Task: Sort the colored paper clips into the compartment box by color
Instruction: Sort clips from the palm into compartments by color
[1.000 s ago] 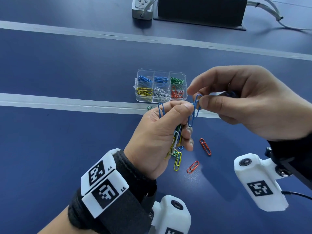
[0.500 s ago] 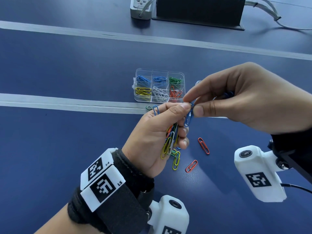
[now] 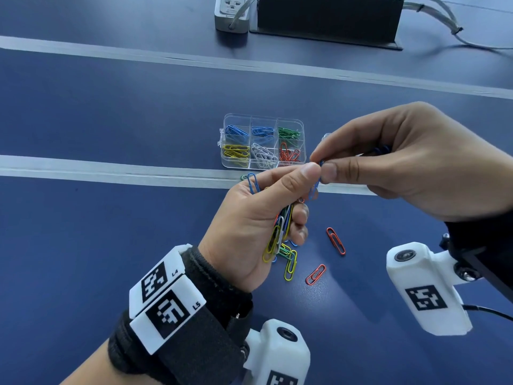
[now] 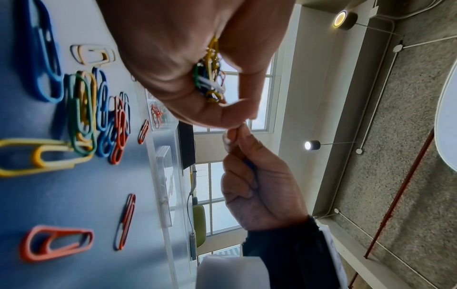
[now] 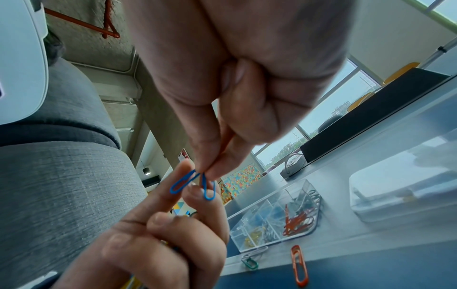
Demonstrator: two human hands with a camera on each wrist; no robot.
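Note:
My left hand (image 3: 302, 187) grips a mixed bunch of paper clips (image 3: 280, 232), raised above the blue table; the bunch (image 4: 210, 78) also shows in the left wrist view. A blue clip (image 3: 253, 183) sticks up behind its thumb. My right hand (image 3: 322, 163) meets the left thumb tip and pinches a blue paper clip (image 5: 207, 187) between thumb and forefinger. More blue clips (image 3: 383, 148) show inside its curled fingers. The clear compartment box (image 3: 302, 126) lies just beyond, holding blue, green, yellow, white and red clips apart.
Loose clips lie on the table under my hands: two red ones (image 3: 336, 240) (image 3: 315, 274), a yellow one (image 3: 290, 265), a green one (image 5: 249, 263). A clear lid (image 5: 405, 185) lies right of the box. A power strip (image 3: 231, 12) and a black stand (image 3: 327, 20) are far back.
Both hands have dropped slightly and stayed together. The right fingers have closed in against the left thumb tip on the blue clip.

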